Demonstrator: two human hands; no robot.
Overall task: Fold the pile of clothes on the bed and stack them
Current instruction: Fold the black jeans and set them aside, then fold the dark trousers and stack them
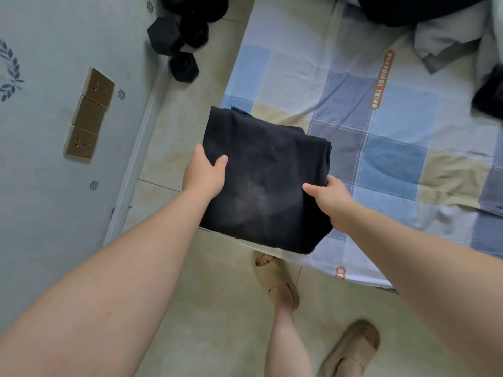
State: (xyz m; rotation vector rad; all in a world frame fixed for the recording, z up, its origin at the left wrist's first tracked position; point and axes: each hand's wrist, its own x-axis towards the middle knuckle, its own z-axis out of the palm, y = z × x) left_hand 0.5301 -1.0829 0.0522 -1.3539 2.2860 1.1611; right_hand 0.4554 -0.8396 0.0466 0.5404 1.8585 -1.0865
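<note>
A folded black garment [264,175] hangs in the air over the near corner of the bed [394,148], which has a blue, grey and beige checked sheet. My left hand [204,175] grips its left edge, thumb on top. My right hand [330,200] grips its right edge, thumb on top as well. Unfolded clothes lie at the far right of the bed: a dark pile [419,8], a grey-white garment [451,42] and a black piece [490,96] at the frame's edge.
Black dumbbells [179,47] lie on the tiled floor beside the bed, near the wall. The wall [40,159] on the left carries brass sockets [89,115]. My feet in beige slippers [275,281] stand at the bed's corner.
</note>
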